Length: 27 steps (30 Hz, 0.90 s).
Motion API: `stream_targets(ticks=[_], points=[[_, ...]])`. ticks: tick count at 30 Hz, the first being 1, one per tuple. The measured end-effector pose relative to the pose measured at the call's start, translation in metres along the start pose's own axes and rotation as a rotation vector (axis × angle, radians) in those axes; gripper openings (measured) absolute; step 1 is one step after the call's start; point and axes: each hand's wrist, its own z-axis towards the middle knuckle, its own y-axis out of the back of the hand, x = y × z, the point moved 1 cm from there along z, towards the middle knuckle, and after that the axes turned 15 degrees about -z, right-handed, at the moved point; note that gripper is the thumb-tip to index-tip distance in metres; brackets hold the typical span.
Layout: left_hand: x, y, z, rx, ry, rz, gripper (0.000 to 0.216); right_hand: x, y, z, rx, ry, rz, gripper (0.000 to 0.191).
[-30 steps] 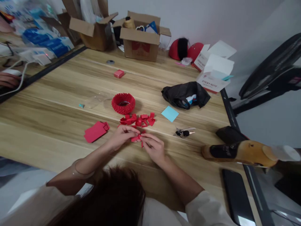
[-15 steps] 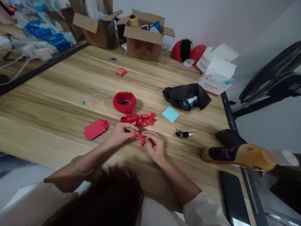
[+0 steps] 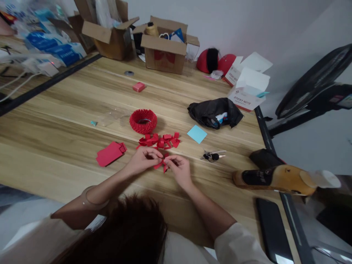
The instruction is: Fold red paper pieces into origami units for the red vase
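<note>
Between the fingertips of both hands is a small folded red paper piece [image 3: 164, 160], partly covered by the fingers. My left hand [image 3: 145, 160] pinches it from the left, and my right hand [image 3: 178, 168] pinches from the right. More red paper shows just below the fingers. Just beyond them lies a loose pile of folded red paper pieces [image 3: 162, 140]. Behind the pile sits a round red ring of interlocked folded paper [image 3: 143, 121]. A stack of flat red paper slips [image 3: 110, 153] lies left of my left hand.
Keys [image 3: 212, 156], a light blue paper square [image 3: 197, 134] and a black plastic bag [image 3: 216, 112] lie to the right. Nearer the right edge are a drink bottle [image 3: 277, 178] and a phone [image 3: 273, 229]. Cardboard boxes [image 3: 165, 55] and a sticky note box [image 3: 249, 97] stand behind.
My fingertips have drawn closer together around the red paper piece, with both hands now in a tight pinch. The whole view has shifted slightly.
</note>
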Motion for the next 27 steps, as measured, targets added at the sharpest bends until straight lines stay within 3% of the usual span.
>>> stream_targets(ticks=[8,10,14,17,23,27], points=[[0.005,0.006,0.005,0.192,0.121,0.055,0.018,-0.001,0.002,-0.001,0.016,0.123,-0.100,0.015],[0.006,0.007,0.005,0.164,0.115,0.046,0.020,-0.002,0.004,-0.001,-0.013,0.171,-0.132,0.019],[0.007,0.009,0.006,-0.065,0.046,-0.074,0.019,-0.002,0.007,-0.002,-0.100,0.377,-0.298,0.025],[0.009,0.008,0.006,-0.155,0.019,-0.126,0.018,-0.003,0.006,-0.004,-0.095,0.500,-0.460,0.024],[0.007,0.001,0.004,-0.111,0.027,-0.161,0.014,-0.001,0.004,-0.006,-0.095,0.521,-0.467,0.015],[0.004,-0.003,0.002,-0.084,0.061,-0.198,0.013,0.004,0.004,-0.003,-0.090,0.390,-0.293,0.009]])
